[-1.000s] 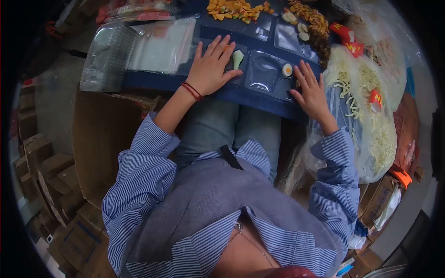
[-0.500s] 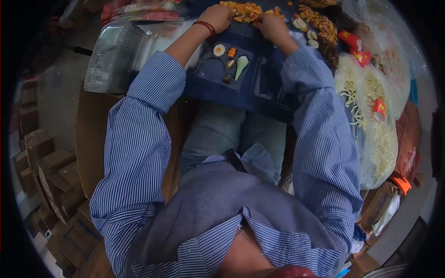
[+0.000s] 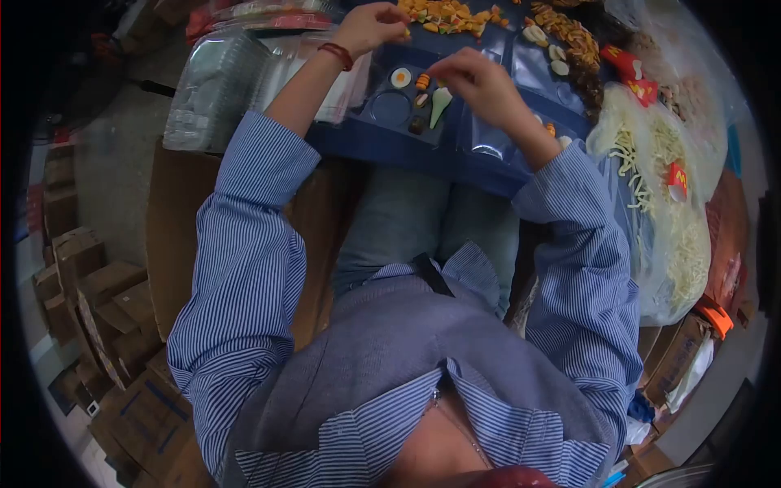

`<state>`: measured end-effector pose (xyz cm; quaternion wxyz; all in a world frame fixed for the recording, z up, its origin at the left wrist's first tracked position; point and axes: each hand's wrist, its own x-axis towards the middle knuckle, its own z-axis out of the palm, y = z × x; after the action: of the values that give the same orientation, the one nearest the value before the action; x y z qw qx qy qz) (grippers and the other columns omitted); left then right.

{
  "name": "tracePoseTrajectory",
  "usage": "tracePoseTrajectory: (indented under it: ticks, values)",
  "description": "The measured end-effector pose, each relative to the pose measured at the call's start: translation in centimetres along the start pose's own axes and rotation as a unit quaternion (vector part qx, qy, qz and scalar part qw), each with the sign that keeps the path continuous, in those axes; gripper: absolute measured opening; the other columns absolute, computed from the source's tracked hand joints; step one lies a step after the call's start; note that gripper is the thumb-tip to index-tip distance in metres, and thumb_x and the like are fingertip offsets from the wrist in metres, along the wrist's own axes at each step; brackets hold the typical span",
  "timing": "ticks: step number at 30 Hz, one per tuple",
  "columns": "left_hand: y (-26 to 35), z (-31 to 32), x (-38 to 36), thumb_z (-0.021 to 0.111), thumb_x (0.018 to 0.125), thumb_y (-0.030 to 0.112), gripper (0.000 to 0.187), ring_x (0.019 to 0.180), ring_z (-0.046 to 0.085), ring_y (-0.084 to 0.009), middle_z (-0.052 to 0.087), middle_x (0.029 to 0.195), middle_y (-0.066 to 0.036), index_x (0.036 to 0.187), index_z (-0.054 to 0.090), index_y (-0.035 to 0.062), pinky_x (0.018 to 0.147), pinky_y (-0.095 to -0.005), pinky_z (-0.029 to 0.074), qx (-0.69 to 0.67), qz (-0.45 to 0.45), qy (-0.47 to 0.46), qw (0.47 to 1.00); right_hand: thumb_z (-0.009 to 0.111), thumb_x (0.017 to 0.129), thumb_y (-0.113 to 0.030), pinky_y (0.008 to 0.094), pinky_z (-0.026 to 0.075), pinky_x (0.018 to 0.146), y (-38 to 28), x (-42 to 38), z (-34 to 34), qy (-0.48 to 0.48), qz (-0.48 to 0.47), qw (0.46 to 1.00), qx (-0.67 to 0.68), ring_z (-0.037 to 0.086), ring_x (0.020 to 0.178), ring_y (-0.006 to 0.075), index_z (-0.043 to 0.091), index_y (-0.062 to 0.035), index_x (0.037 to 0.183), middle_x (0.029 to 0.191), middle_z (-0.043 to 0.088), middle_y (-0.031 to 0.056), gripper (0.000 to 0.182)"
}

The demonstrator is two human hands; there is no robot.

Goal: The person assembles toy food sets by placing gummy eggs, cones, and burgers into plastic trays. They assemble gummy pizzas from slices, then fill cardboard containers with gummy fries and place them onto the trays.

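Observation:
My left hand [image 3: 374,28] is pinched at the left end of a pile of small orange and yellow pieces [image 3: 455,16], with a bit of yellow at its fingertips. My right hand [image 3: 476,77], fingers bent together, hovers over the upper right of a clear compartment tray [image 3: 392,107]; what it holds, if anything, is hidden. In that tray lie a white round piece with a yellow centre [image 3: 400,78], an orange striped piece [image 3: 423,81], a pale green cone-shaped piece [image 3: 439,106], a small oval piece [image 3: 421,100] and a dark brown piece [image 3: 417,124].
Stacked clear plastic trays [image 3: 215,89] stand on the left. Bags of pale fry-like strips [image 3: 651,203] lie on the right, with red cartons [image 3: 625,62] on them. White ovals [image 3: 559,67] and brown pieces lie at the upper right. Cardboard boxes [image 3: 110,281] fill the lower left.
My right hand has come down from the orange pile to the tray. My left hand has moved slightly up and left, away from the middle of the pile. The view has shifted a little.

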<state>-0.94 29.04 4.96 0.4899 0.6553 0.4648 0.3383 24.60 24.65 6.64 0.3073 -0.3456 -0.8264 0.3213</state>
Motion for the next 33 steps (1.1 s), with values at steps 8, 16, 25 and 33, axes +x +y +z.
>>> tracePoseTrajectory:
  ticks: [8, 16, 25, 33]
  values:
    - [0.3, 0.6, -8.7, 0.065, 0.093, 0.015, 0.021, 0.101, 0.066, -0.0163, 0.067, 0.102, -0.006, 0.11, 0.061, 0.002, 0.088, -0.0272, 0.053, -0.122, -0.055, -0.007, 0.991, 0.066, 0.086, -0.012, 0.0379, 0.052, 0.074, -2.6, -1.6, 5.8, -0.096, 0.019, 0.995, -0.014, 0.065, 0.083, 0.0265, 0.064, -0.005, 0.099, 0.085, 0.065, 0.0112, 0.015]
    - [1.3, 3.8, -11.3, 0.072, 0.084, 0.008, 0.018, 0.086, 0.065, -0.0195, 0.065, 0.091, -0.006, 0.098, 0.063, 0.0016, 0.076, -0.0303, 0.052, 0.329, 0.058, 0.011, 0.943, 0.068, 0.083, -0.021, 0.0393, 0.047, 0.083, -0.6, -1.1, 6.3, -0.049, -0.225, 0.952, -0.203, 0.059, 0.095, 0.0256, 0.065, -0.0096, 0.091, 0.091, 0.06, 0.0064, 0.014]
    - [0.1, 3.0, -13.8, 0.072, 0.081, 0.008, 0.028, 0.093, 0.062, -0.0262, 0.062, 0.102, -0.009, 0.108, 0.066, 0.004, 0.08, -0.0338, 0.052, 0.39, 0.242, -0.015, 0.888, 0.071, 0.082, -0.026, 0.0352, 0.04, 0.081, -1.2, -1.9, 6.4, -0.057, -0.122, 0.965, -0.226, 0.054, 0.096, 0.0201, 0.069, -0.0107, 0.086, 0.095, 0.058, 0.0019, 0.016]
    - [-0.4, 4.6, -13.9, 0.07, 0.08, 0.007, 0.027, 0.091, 0.064, -0.0246, 0.062, 0.102, -0.008, 0.107, 0.064, 0.0046, 0.077, -0.0325, 0.054, 0.385, 0.273, -0.039, 0.88, 0.068, 0.083, -0.02, 0.0376, 0.04, 0.084, -1.1, -2.4, 5.9, -0.075, -0.153, 0.965, -0.197, 0.055, 0.099, 0.0213, 0.07, -0.0125, 0.088, 0.094, 0.06, 0.002, 0.009]
